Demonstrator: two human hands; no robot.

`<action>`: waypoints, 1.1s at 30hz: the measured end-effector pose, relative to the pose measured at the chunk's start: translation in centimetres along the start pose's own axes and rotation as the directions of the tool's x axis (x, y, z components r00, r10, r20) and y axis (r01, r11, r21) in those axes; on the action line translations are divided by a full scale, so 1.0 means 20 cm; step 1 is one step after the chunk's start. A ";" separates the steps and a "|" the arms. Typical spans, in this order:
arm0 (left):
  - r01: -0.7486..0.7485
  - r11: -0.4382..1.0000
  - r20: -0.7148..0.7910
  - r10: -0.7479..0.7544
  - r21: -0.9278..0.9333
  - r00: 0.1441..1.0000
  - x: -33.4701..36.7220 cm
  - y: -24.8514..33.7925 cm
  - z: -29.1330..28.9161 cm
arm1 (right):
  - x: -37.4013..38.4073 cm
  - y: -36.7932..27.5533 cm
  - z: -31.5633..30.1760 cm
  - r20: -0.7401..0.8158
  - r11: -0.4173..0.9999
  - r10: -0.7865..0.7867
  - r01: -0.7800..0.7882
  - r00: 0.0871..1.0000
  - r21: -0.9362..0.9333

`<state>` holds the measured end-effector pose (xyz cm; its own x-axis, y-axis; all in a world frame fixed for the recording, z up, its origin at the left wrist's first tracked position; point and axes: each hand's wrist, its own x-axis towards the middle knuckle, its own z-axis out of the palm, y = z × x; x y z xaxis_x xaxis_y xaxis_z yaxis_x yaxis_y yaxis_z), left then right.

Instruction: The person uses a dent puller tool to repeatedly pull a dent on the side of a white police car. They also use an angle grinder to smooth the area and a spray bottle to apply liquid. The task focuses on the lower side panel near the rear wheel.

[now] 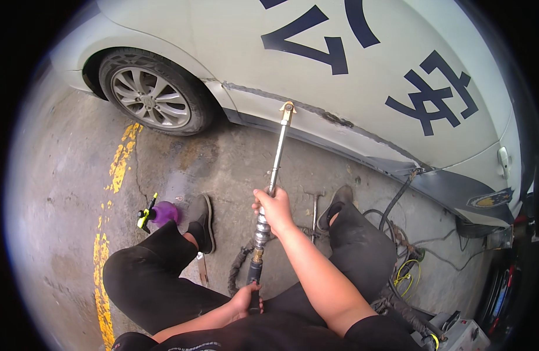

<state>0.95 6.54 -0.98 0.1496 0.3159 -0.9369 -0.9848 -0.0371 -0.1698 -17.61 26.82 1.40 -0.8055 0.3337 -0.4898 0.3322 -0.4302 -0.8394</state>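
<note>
A long metal slide hammer dent puller (277,155) runs from my lap toward the white car door (339,76). Its brass-coloured tip meets the lower door, just below a scraped, dented line (339,120); whether it is fixed there I cannot tell. My right hand (274,209) is closed round the tool at mid-length, at the upper end of the ribbed metal section (262,229). Closer to my body, my left hand (246,299) wraps the black rear handle (255,274). A thick dark cable (240,266) loops beside the handle.
A purple spray bottle (165,213) stands by my left foot. Near my right foot lies a T-handled metal tool (315,210). Cables (398,196) and a yellow cord (407,278) spread at the right, near a grey machine (459,333). The car's wheel (150,96) is ahead on the left.
</note>
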 end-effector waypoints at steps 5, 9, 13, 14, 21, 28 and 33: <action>0.053 0.998 0.076 -0.054 0.012 0.996 -0.02 0.03 0.01 | -0.01 -0.01 -0.02 0.023 0.998 0.064 -0.064 0.998 0.029; 0.036 0.999 0.085 -0.039 0.038 0.996 -0.04 0.04 0.01 | 0.05 -0.14 0.02 -0.011 0.999 0.036 -0.036 0.999 -0.021; -0.016 0.999 0.090 0.014 0.029 0.996 -0.04 0.03 0.00 | 0.07 -0.19 0.06 -0.029 0.994 -0.104 0.103 0.994 -0.042; -0.029 0.999 0.068 0.027 0.029 0.997 -0.04 0.02 -0.01 | 0.05 -0.16 0.06 -0.060 0.991 -0.046 0.038 0.997 -0.125; 0.029 0.988 0.109 -0.046 0.151 0.993 0.00 -0.01 -0.08 | -0.03 0.05 0.05 -0.093 0.992 -0.029 0.018 0.995 -0.126; 0.041 0.989 0.065 -0.051 0.142 0.997 0.01 -0.03 -0.09 | 0.09 -0.25 0.10 -0.014 0.992 -0.102 0.100 0.995 -0.083; 0.019 0.993 0.050 -0.025 0.120 0.998 0.02 -0.04 -0.11 | -0.08 -0.02 0.06 -0.043 0.995 -0.010 0.006 0.999 -0.097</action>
<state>2.06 4.58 -1.81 0.1698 0.3641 -0.9157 -0.9852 0.0833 -0.1496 -17.06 25.43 2.76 -0.7869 0.3742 -0.4907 0.3732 -0.3448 -0.8613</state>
